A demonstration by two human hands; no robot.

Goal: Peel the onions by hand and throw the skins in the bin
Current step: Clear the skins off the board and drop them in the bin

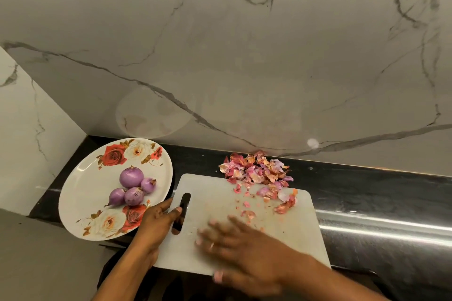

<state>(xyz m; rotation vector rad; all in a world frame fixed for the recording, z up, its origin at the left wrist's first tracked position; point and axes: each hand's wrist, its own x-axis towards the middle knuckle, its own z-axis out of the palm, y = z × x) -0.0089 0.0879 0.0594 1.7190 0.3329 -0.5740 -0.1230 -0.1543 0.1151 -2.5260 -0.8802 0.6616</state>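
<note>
Two grips sit nearest, both on the white board (208,190). The left grip (159,217) holds the board by its slot, fingers curled round the edge. The right grip (244,247) is blurry; it seems flat and open, holding nothing. Four peeled onions (132,188) rest on the plate (73,198), left of the board. The skins (256,170) lie ahead and right of the right grip, the nearer one: bits on the board, the heap past its far edge on the counter (367,193).

On the table (367,193), four onions (133,189) sit on a plate (80,193) at the left; a board (220,203) lies just right of it; skins (254,168) pile at the board's far edge, some scattered on it.
</note>
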